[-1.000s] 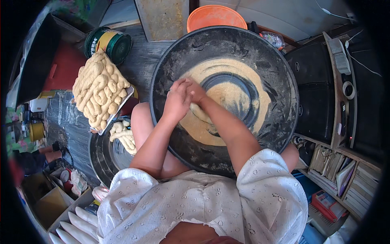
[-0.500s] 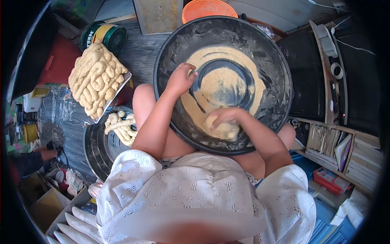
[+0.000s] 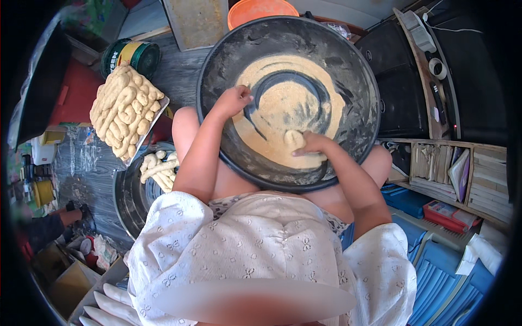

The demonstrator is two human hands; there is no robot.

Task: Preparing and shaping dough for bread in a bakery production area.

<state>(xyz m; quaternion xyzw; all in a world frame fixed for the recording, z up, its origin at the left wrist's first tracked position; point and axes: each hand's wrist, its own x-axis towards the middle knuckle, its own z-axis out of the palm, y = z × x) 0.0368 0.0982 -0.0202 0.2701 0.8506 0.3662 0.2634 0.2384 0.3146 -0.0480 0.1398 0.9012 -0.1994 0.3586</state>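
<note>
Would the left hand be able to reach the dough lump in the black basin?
Probably yes: only tan powder and bare basin show between the left hand and dough lump; the right hand is on its other side.

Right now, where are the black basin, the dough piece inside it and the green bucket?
Black basin (image 3: 354,103), head view: dark inner wall, right side.
Dough piece (image 3: 293,140), head view: middle of its upper surface.
Green bucket (image 3: 128,52), head view: yellow band on its side.

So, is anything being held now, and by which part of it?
The right hand is at the right edge of a dough piece; whether it has a grip cannot be told. The left hand is curled, its inside hidden.
</note>
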